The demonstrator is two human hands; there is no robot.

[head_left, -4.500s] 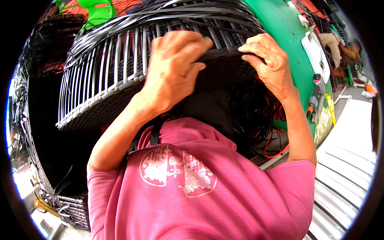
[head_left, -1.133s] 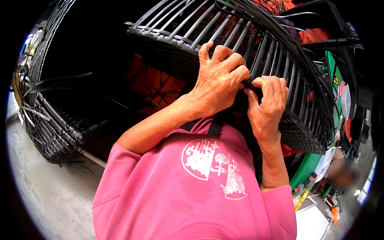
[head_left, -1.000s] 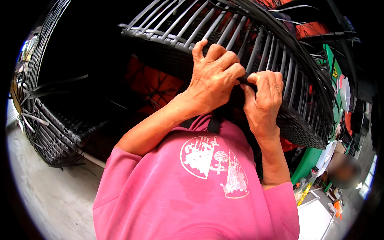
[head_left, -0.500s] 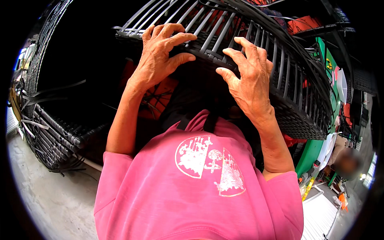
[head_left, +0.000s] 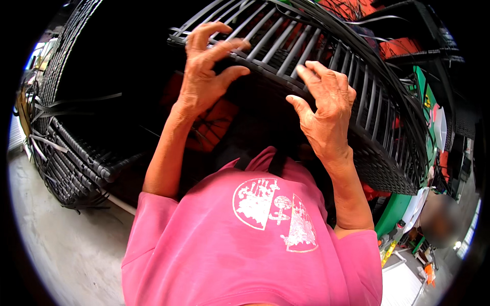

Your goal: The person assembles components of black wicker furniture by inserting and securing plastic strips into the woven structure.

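A black woven piece (head_left: 272,70) with a row of parallel slats spans the upper middle and slopes down to the right. At its left end my left hand (head_left: 204,71) has thumb and fingers spread, the forefinger blurred over the slats. I see nothing between those fingers. My right hand (head_left: 326,102) is farther along the near edge, fingers bent over the slats and the thumb apart below them. No held thing shows in it, and whether its fingertips touch the edge I cannot tell. Deep shadow hides the space beneath the piece.
Another dark woven piece (head_left: 76,163) with loose strips stands at the left on the grey floor (head_left: 76,239). Long black strips (head_left: 403,92) hang along the right side. A green panel (head_left: 395,204) and a blurred person (head_left: 440,219) are at the right.
The slatted piece has shifted right and slightly down in view. My left hand now lies closer to its left end. My right hand has moved slightly right and down, its fingers more bent.
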